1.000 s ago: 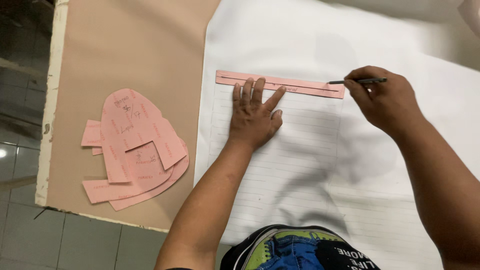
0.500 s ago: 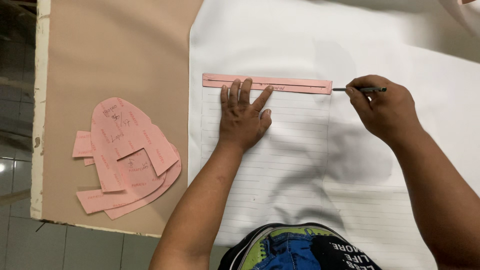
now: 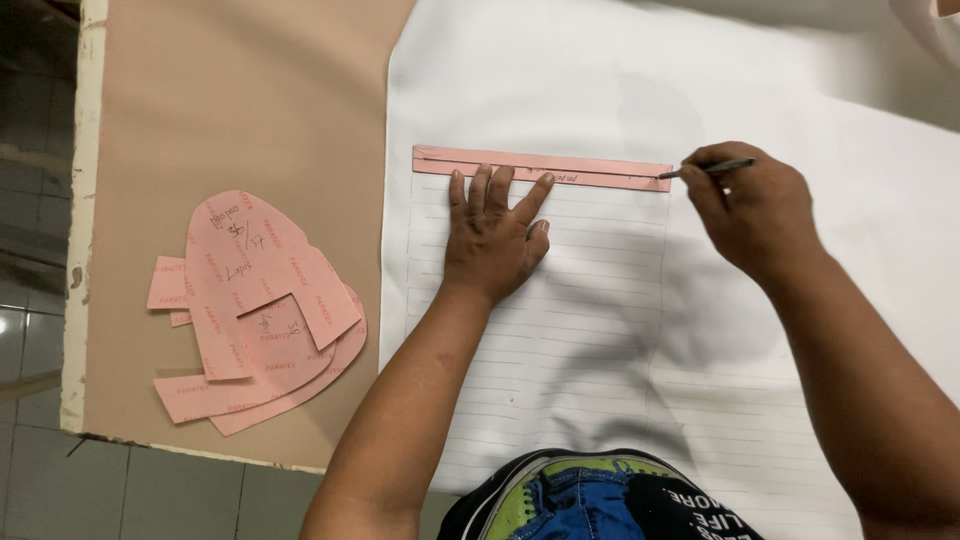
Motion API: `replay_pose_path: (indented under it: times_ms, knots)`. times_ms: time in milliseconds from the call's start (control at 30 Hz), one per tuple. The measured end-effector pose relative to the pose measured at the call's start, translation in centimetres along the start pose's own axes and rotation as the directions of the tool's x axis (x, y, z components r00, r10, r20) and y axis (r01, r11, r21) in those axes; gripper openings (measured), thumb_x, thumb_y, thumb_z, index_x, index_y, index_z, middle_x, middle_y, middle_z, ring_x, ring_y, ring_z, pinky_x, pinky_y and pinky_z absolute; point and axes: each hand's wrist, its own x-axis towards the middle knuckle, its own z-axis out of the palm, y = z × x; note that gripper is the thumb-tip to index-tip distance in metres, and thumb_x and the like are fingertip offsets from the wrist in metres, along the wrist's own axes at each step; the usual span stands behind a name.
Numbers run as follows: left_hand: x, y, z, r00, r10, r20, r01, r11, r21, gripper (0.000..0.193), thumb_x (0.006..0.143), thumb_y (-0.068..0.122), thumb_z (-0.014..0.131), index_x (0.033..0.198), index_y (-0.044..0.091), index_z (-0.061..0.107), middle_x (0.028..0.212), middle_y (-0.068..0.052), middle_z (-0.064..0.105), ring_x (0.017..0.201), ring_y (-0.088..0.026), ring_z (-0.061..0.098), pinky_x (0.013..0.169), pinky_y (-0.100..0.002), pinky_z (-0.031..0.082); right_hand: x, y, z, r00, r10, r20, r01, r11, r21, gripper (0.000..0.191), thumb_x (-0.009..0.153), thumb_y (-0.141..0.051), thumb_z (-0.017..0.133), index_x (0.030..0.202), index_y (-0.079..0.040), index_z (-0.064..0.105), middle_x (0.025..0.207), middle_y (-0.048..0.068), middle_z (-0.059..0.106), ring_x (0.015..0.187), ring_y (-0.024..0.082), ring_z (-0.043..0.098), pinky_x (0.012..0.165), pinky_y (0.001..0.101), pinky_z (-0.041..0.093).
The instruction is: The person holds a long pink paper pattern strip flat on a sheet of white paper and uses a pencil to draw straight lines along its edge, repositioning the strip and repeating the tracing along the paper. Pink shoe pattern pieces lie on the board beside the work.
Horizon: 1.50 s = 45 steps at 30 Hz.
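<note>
A long narrow pink card strip lies flat on a large white sheet that carries many drawn parallel lines. My left hand rests palm down on the sheet, its spread fingertips pressing the strip's lower edge. My right hand holds a thin dark pen, whose tip touches the strip's right end.
A pile of pink card pattern pieces lies on the tan tabletop to the left of the sheet. The table's pale left edge drops to a tiled floor. My clothing shows at the bottom.
The view has shifted, so everything sits further left and lower in frame. Both hands keep the same hold on strip and pen; the pen tip stays at the strip's right end.
</note>
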Motion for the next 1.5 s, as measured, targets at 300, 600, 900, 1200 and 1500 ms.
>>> replay_pose_path:
  times_ms: [300,600,900,1200,1500]
  knots:
    - [0.1,-0.1,0.0,1.0,0.002,-0.028,-0.003,1.0,-0.024,0.06,0.096,0.043,0.055,0.153,0.031,0.042,0.147,-0.013,0.032,0.143,-0.036,0.027,0.124,-0.062,0.01,4.8,-8.0,4.7,0.958,-0.277,0.075,0.266,0.955,0.128,0.019,0.101,-0.022,0.068,0.103,-0.004,0.074,0.096,0.01,0.075,0.078,0.026,0.071,0.069,0.0361,0.057]
    - [-0.2,-0.3,-0.8,1.0,-0.002,-0.003,0.002,0.999,-0.042,0.052,0.099,0.043,0.056,0.146,0.024,0.046,0.148,-0.013,0.035,0.141,-0.035,0.03,0.124,-0.064,0.015,7.4,-12.6,5.9,0.968,-0.161,0.192,0.054,0.882,0.469,0.023,0.099,-0.021,0.068,0.116,-0.006,0.072,0.096,0.009,0.077,0.083,0.019,0.074,0.073,0.0316,0.057]
    - [0.2,-0.5,-1.6,1.0,0.004,0.02,-0.001,0.993,-0.114,0.065,0.092,0.034,0.06,0.148,0.01,0.038,0.152,-0.016,0.035,0.144,-0.035,0.033,0.122,-0.066,0.018,8.5,-16.6,7.4,0.937,-0.116,0.33,-0.07,0.861,0.504,0.024,0.099,-0.025,0.067,0.117,-0.01,0.071,0.096,0.006,0.077,0.078,0.019,0.073,0.072,0.0315,0.057]
    - [-0.1,-0.5,-0.2,0.999,0.006,-0.039,-0.008,0.999,-0.051,0.052,0.097,0.04,0.06,0.144,0.025,0.044,0.15,-0.014,0.033,0.143,-0.035,0.031,0.124,-0.065,0.017,7.1,-12.4,5.0,0.949,-0.265,0.169,0.265,0.964,0.022,0.014,0.099,-0.021,0.068,0.097,-0.009,0.074,0.088,0.004,0.077,0.075,0.023,0.071,0.073,0.0375,0.055]
    - [-0.2,-0.1,-0.2,0.998,0.004,-0.057,-0.006,0.999,-0.041,0.061,0.095,0.043,0.06,0.153,0.031,0.042,0.144,-0.011,0.033,0.139,-0.032,0.03,0.125,-0.062,0.013,5.2,-9.4,4.9,0.987,-0.13,0.09,0.116,0.983,0.144,0.016,0.097,-0.023,0.069,0.098,-0.007,0.074,0.089,0.007,0.077,0.076,0.021,0.072,0.07,0.0338,0.057]
